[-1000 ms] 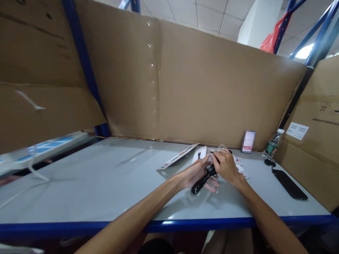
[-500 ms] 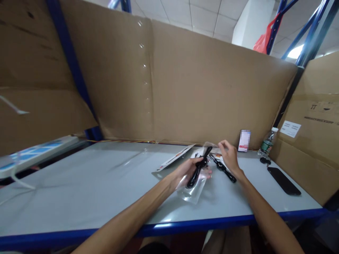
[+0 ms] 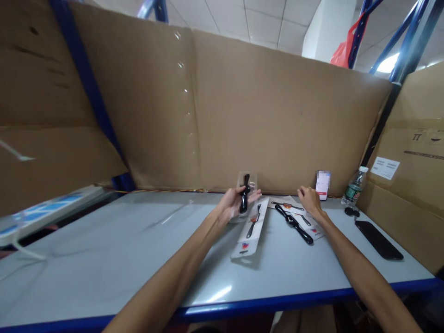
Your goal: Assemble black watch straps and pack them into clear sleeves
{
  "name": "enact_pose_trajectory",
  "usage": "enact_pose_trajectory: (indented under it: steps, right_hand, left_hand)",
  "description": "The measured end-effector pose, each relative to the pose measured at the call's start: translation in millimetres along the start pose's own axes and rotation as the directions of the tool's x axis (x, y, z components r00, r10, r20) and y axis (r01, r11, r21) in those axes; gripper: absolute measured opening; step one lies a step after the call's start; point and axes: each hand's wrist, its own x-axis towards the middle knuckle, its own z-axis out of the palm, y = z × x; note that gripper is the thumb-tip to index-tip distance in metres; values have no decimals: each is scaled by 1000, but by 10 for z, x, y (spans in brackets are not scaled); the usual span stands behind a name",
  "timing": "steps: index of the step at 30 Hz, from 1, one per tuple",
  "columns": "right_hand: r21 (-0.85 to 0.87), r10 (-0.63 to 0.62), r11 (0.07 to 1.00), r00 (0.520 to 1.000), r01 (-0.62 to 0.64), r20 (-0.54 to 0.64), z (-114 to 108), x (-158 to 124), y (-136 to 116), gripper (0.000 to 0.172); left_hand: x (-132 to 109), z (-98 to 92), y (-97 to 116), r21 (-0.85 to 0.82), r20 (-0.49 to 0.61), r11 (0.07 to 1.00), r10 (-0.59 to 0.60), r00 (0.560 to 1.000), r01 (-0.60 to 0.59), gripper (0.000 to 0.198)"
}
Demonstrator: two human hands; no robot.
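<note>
My left hand [image 3: 233, 201] is closed on a black spokeshave [image 3: 244, 194] in a clear plastic blister, held upright above the table's back part. Its thumb presses on the tool's middle while other fingers stretch behind the plastic. Just below lies a printed backing card [image 3: 255, 229] with a picture of the tool. To the right rests a second black spokeshave [image 3: 294, 224], unwrapped, partly over other printed cards [image 3: 288, 203]. Above these cards is my right hand [image 3: 310, 200], its fingers curled in with nothing visible in them; it is apart from the blister.
A lit phone [image 3: 322, 186] leans at the back beside a water bottle [image 3: 354, 187]. A small black object [image 3: 351, 212] and a dark phone-like slab [image 3: 379, 240] lie at right. Cardboard walls [image 3: 287, 120] enclose the table; a power strip [image 3: 52, 212] runs along the left.
My left hand has moved left and back with the blister, now upright. The backing card beside it now lies flat, nearer the front. My right hand has come off the plastic and moved right.
</note>
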Motion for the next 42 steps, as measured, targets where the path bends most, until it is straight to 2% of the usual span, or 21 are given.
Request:
enact_pose_trajectory:
  steps: [3,7,10,13,16,19,24,27,28,30,32,33,35,37,39,42]
  right_hand:
    - [24,-39,999,996,38,78,-22,-49,28,21]
    - [66,-31,998,988,21,150,-60,-128,-27,19]
    - [167,-98,984,980,69,173,-52,-241,-198,19]
    - [363,-241,917,955,166,172,-37,-407,-468,18]
    - [541,-403,806,893,241,202,-52,-584,-728,15]
    - [610,-494,736,849,293,188,-66,-720,-872,15]
    - [640,-600,663,787,387,145,11,-836,-922,22]
    - [678,-676,584,730,447,102,57,-837,-925,28]
    - [684,-683,568,726,458,81,59,-816,-913,29]
    - [654,-634,598,773,463,33,37,-731,-843,30]
    - [544,-497,717,867,436,-39,-17,-595,-705,28]
    - [470,-437,780,897,414,-65,-53,-516,-613,26]
    - [331,-313,883,943,332,-111,-130,-359,-407,26]
    - [234,-208,944,971,231,-119,-186,-231,-204,27]
    - [116,-139,983,988,146,-61,-200,-152,-38,27]
    - [-25,-92,995,988,96,122,-139,-118,120,25]
  left_hand:
    - [-100,7,4,-10,-27,1000,27,999,-27,39]
    - [-219,40,-82,-68,-55,997,32,998,-36,36]
    - [-212,11,-157,-115,-77,992,38,996,-47,33]
    - [-141,-79,-201,-117,-64,992,36,997,-44,31]
    - [-95,-151,-225,-57,-2,998,18,1000,-18,29]
    - [-132,-123,-252,-52,24,998,40,999,-38,29]
    - [-261,58,-293,-166,8,983,82,997,-79,38]
    - [-288,130,-312,-208,29,970,133,991,-124,44]
    - [-289,141,-320,-213,45,968,147,988,-134,45]
    - [-287,150,-337,-209,76,966,170,982,-151,46]
    - [-286,147,-347,-202,89,965,186,979,-165,44]
    - [-286,141,-345,-203,87,965,185,979,-165,43]
    - [-283,124,-319,-212,68,965,172,983,-154,42]
    - [-272,92,-258,-228,47,960,175,983,-160,45]
    - [-255,47,-169,-242,31,949,217,976,-203,48]
    - [-231,-33,-28,-260,-17,922,292,956,-286,50]
